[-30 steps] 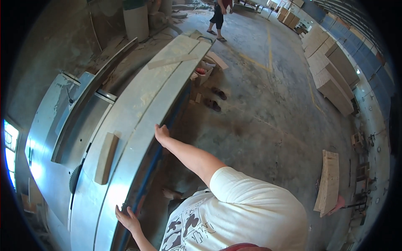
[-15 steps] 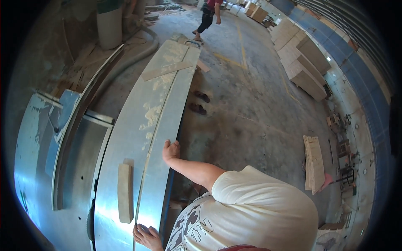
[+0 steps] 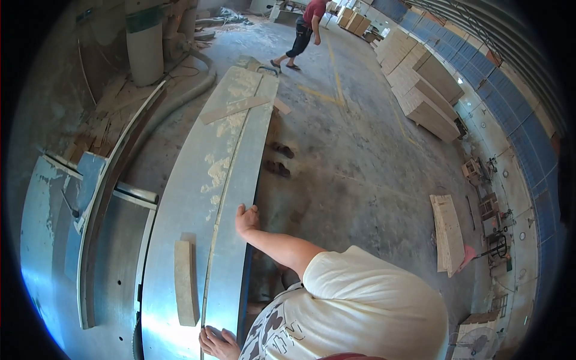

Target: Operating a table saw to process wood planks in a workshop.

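Left hand (image 3: 219,344) has moved inward from the metal table's (image 3: 171,201) right edge to the groove (image 3: 217,231) since one second ago. Left to right: saw blade (image 3: 137,339), partly in view; wood block (image 3: 186,285), lying lengthwise on the table, left of the groove, near the left hand. Left fingers rest slightly apart, nothing seen held. Wood strip (image 3: 235,110) crosses the groove toward the far end. Right hand (image 3: 246,221) at the table's right edge, fingers curled; cannot tell whether they grip it. Dark sandals (image 3: 278,168) on the floor.
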Tool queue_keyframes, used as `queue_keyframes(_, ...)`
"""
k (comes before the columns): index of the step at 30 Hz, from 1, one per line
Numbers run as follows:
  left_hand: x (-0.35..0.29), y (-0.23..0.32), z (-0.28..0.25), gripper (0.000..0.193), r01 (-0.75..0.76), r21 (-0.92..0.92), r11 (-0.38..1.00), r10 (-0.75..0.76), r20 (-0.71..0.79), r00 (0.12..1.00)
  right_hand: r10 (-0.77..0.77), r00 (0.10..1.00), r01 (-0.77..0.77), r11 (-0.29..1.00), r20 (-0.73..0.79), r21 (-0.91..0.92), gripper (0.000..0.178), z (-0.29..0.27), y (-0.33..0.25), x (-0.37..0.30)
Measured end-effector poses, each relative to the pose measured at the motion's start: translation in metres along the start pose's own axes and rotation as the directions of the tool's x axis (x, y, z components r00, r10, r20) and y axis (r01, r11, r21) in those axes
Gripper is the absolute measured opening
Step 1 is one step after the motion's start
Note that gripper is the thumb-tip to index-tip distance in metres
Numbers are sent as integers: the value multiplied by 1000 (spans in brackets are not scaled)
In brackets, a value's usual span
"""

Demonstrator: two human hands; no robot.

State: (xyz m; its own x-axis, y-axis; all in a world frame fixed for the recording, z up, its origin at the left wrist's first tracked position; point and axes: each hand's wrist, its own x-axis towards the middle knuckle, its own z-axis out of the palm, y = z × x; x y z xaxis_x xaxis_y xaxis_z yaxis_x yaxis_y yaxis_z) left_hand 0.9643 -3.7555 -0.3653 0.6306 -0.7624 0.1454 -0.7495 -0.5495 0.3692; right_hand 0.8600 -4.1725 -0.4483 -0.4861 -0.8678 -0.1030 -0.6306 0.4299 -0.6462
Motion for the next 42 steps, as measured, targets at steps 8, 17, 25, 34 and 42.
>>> queue_keyframes(8, 28, 28, 33, 53, 0, 161, 987, -17, 99, 995, 3, 999, -4, 999, 37, 48, 51, 1, -22, 54)
queue_keyframes(17, 75, 79, 68, 58, -25, 267, 963, 12, 49, 999, -1, 998, -6, 995, 64, 99, 48, 9, -56, 119)
queue_keyframes(25, 133, 136, 112, 58, -103, 244, 964, 103, 15, 995, -216, 898, 60, 923, 383, 380, 44, 3, 11, 227)
queue_keyframes(34, 176, 178, 126, 56, -30, 270, 962, 31, 2, 1000, -35, 519, 522, 805, 854, -284, 34, -162, 301, 193)
queue_keyframes(42, 220, 231, 155, 52, -20, 266, 964, 18, 9, 1000, 546, 543, -277, 834, 638, -478, 27, -239, 417, 176)
